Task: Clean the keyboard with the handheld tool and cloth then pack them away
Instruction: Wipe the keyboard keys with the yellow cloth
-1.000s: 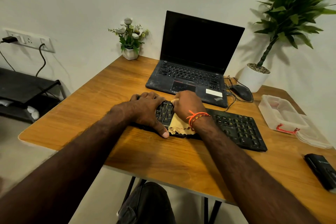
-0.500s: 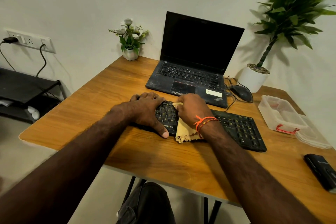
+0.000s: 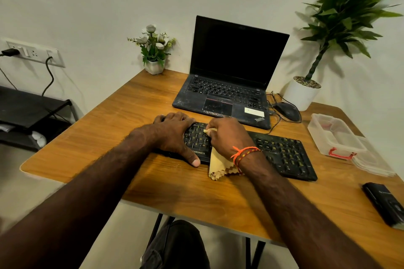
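With the left hand (image 3: 175, 135) pressed flat on the keyboard (image 3: 282, 155) near the desk's (image 3: 109, 137) front edge, the right hand (image 3: 227, 137) gripped the cloth (image 3: 218, 166) mid-wipe, packing into the box (image 3: 334, 137) undone.

The keyboard (image 3: 282, 155) is set on the table (image 3: 131, 102), before the laptop (image 3: 227, 94). A box (image 3: 334, 137) is placed to its right, a mouse (image 3: 286, 110) behind.

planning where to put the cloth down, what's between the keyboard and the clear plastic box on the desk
In the head view, only bare wooden desk lies between the keyboard and the clear box.
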